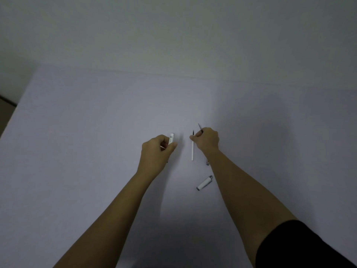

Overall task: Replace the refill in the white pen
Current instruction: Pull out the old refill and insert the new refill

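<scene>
My left hand (158, 151) is closed around the white pen barrel (171, 138), whose upper end sticks out above the fingers. My right hand (207, 140) grips a thin refill (199, 127); its dark pointed tip pokes up past the knuckles and its lower end (207, 162) shows beneath the wrist. A second, white refill (192, 149) with a dark tip lies on the table between my hands, its top touching my right fingertips. The white pen cap part (204, 183) lies on the table nearer to me, beside my right forearm.
A pale lilac table (87, 132) fills the view. Its left edge runs diagonally at the far left, with dark floor (5, 111) beyond. A plain wall (173, 35) stands behind the table's far edge.
</scene>
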{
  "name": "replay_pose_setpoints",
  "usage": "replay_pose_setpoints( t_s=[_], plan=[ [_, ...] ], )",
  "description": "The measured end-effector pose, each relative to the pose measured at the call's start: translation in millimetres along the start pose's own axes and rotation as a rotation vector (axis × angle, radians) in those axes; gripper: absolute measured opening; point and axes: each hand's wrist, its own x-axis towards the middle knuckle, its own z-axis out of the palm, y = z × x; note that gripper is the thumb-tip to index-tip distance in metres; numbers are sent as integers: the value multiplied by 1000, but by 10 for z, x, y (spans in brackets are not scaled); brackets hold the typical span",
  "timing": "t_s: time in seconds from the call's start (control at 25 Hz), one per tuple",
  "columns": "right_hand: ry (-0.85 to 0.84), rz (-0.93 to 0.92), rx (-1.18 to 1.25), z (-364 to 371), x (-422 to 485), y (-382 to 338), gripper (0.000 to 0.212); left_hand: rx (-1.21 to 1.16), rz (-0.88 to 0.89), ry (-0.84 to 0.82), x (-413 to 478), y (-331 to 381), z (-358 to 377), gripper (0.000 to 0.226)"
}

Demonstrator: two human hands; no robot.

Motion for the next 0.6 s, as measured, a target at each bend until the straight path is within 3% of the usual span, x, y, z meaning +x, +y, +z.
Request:
replay_pose_setpoints(
  t_s=[0.24,0.44,0.6],
  plan=[
    [-119,73,101,162,34,93,30,51,-75,-45,60,-231,115,17],
    [-316,289,994,-85,-219,-167,23,86,-54,-97,-70,-288,127,17],
    [-281,30,1154,-437,-521,-241,23,100,21,-115,-224,-229,64,16]
  ],
)
